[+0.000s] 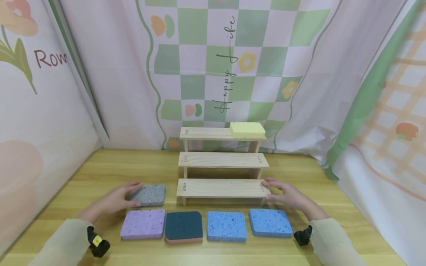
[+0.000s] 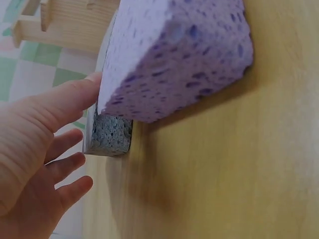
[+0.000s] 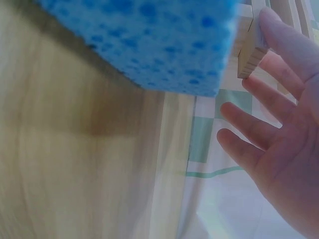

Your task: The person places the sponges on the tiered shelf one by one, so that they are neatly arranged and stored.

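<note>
A speckled grey sponge (image 1: 151, 195) lies flat left of the wooden three-step rack (image 1: 221, 188). My left hand (image 1: 116, 197) is at its left end, thumb by the near corner and fingers by the far one. In the left wrist view those fingers (image 2: 67, 194) are spread, and the purple sponge partly hides the grey one. At the right end of the rack's lowest step is my right hand (image 1: 287, 194), its fingertips over the step's edge. The right wrist view shows its fingers (image 3: 249, 122) extended and apart.
Along the front lie a purple sponge (image 1: 143, 224), a dark green scouring sponge (image 1: 183, 225), and two blue sponges, one in the middle (image 1: 227, 226) and another at right (image 1: 270, 222). A yellow sponge (image 1: 247, 130) sits on the top step. Printed curtains (image 1: 123, 74) enclose the wooden table (image 1: 143, 159).
</note>
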Demonstrator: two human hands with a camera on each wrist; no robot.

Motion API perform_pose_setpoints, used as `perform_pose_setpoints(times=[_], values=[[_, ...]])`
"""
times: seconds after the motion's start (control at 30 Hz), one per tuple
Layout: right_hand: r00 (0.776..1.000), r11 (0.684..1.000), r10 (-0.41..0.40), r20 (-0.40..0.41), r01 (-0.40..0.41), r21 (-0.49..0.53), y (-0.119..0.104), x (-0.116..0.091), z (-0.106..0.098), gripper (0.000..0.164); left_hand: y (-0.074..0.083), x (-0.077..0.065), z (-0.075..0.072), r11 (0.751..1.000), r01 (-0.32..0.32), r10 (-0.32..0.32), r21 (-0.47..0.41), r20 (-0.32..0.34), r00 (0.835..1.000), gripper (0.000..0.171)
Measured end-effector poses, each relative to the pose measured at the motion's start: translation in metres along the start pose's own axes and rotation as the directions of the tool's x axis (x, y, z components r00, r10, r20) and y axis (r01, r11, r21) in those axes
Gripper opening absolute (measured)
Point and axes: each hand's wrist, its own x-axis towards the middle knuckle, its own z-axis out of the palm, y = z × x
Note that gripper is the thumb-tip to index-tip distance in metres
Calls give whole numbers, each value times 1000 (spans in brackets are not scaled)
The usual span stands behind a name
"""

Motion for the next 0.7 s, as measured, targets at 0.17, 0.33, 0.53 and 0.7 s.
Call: perform_pose_setpoints(times=[0.17,0.33,0.53,0.7], values=[[1000,1000,-2,0,2,-12,3,1,1,57,0,-1,0,999,31,-30,-27,36,999,66],[1000,1000,2,-4,-2,-11,4,1,2,59,-1,0,1,999,25,-23,-32,36,999,64],[1000,1000,-3,-4,3,-6,1,0,1,57,-3,1,3,999,9,-8,-36,27,1000,62],[1000,1000,2,-4,-2,-1,0,0,0,56,-4,1,3,999,12,-11,-30,32,999,62]])
